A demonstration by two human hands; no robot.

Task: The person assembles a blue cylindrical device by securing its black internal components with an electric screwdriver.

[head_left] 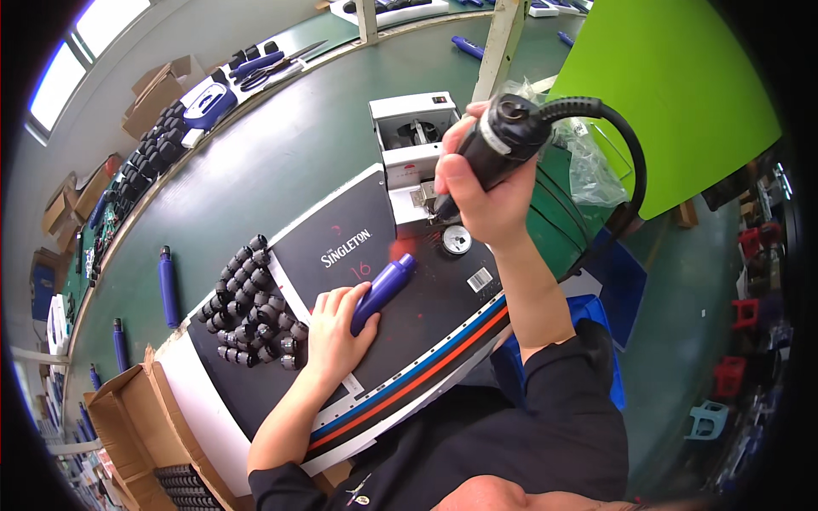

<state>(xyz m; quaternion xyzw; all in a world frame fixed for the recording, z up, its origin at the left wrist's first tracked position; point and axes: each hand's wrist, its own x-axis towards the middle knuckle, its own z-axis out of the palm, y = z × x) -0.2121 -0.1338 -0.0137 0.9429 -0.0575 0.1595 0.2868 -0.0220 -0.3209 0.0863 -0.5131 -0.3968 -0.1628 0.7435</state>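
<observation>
The blue tube (pixel 383 294) slanted over the black mat (pixel 443 328), held in the left hand (pixel 338 332). The right hand (pixel 501 200) gripped a black driver (pixel 496 153) near the white machine (pixel 415 160). Black caps (pixel 253 307) lay left of the tube, a carton (pixel 128 413) farther left.

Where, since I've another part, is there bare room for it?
Green tabletop between the boxy white machine and a slim blue cylinder at left; flat black sheet between machine and glossy black caps. Crowded: beside the left hand, where caps cluster.
</observation>
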